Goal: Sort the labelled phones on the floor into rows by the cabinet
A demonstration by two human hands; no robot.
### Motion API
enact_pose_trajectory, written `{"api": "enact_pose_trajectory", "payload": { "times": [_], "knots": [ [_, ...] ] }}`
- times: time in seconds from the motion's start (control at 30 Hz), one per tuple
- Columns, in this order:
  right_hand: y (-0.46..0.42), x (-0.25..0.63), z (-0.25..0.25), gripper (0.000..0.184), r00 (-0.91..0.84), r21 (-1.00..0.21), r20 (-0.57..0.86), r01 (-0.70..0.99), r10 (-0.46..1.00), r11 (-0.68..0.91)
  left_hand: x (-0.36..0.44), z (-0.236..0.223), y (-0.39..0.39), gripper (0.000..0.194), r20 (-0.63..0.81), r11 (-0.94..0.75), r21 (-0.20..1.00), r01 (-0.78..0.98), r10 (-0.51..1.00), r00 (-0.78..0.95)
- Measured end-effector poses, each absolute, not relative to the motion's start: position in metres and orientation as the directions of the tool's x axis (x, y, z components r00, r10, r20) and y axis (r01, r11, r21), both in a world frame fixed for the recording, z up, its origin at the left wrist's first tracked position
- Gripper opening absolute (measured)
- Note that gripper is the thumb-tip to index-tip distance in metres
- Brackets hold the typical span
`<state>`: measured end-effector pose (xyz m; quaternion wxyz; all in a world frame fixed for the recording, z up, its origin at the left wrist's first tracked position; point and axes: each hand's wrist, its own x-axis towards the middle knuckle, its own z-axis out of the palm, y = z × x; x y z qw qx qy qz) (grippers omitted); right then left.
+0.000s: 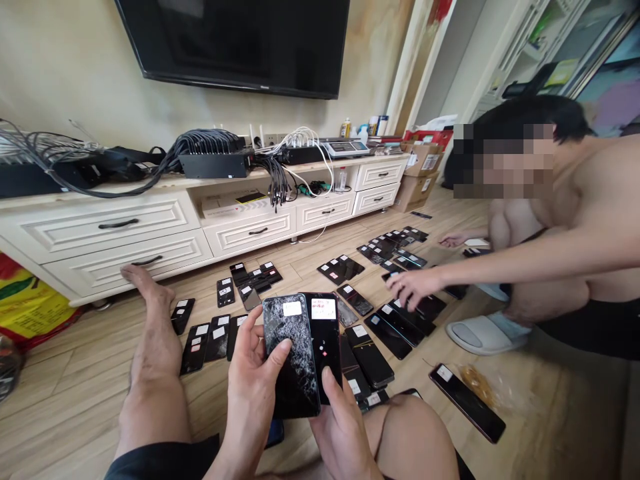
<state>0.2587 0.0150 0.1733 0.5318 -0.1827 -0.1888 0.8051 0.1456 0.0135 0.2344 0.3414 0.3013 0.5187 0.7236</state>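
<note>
My left hand (249, 380) grips a black smartphone with a badly shattered screen (290, 353), a white label stuck near its top. My right hand (340, 427) holds a second black smartphone (324, 340) beside it, edge to edge, with a white label and small red marks on its glass. Several more labelled phones (370, 357) lie in loose rows on the wood floor (95, 407) ahead of my hands. Across from me, a seated co-worker's hand (409, 288) hovers over phones (400, 323), fingers spread. Their other hand (453, 240) reaches toward a further group.
A white drawer cabinet (120, 233) stands along the wall, carrying black multi-port hubs (215, 160), bundled cables (273, 177) and a digital scale (345, 148). A wall-mounted television (233, 40) hangs above. Cardboard boxes (417, 177) stand at the cabinet's right end; my bare leg (155, 387) extends left.
</note>
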Motion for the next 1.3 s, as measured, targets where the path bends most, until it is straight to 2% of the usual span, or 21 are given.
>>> {"api": "enact_pose_trajectory", "payload": {
  "times": [0.17,0.37,0.73,0.93,1.3],
  "knots": [
    [0.0161,0.2581,0.1728,0.068,-0.353,-0.508,-0.111,-0.783,0.929,-0.359,0.1439,0.2334,0.014,0.073,0.088,-0.226,0.96,-0.168,0.809,-0.582],
    [0.0162,0.2581,0.1721,0.054,-0.356,-0.508,-0.123,-0.779,0.927,-0.366,0.1449,0.234,0.0127,0.074,0.087,-0.225,0.96,-0.169,0.809,-0.582],
    [0.0163,0.2583,0.1726,0.055,-0.34,-0.501,-0.15,-0.784,0.928,-0.368,0.1457,0.2359,0.0139,0.076,0.074,-0.219,0.959,-0.179,0.805,-0.589],
    [0.0151,0.2588,0.1731,0.047,-0.36,-0.488,-0.128,-0.788,0.924,-0.374,0.1463,0.2351,0.0125,0.077,0.071,-0.218,0.959,-0.18,0.802,-0.594],
    [0.0153,0.2584,0.1742,0.05,-0.36,-0.503,-0.119,-0.782,0.925,-0.369,0.1463,0.2358,0.0123,0.075,0.069,-0.219,0.957,-0.191,0.809,-0.583]
  ]
}}
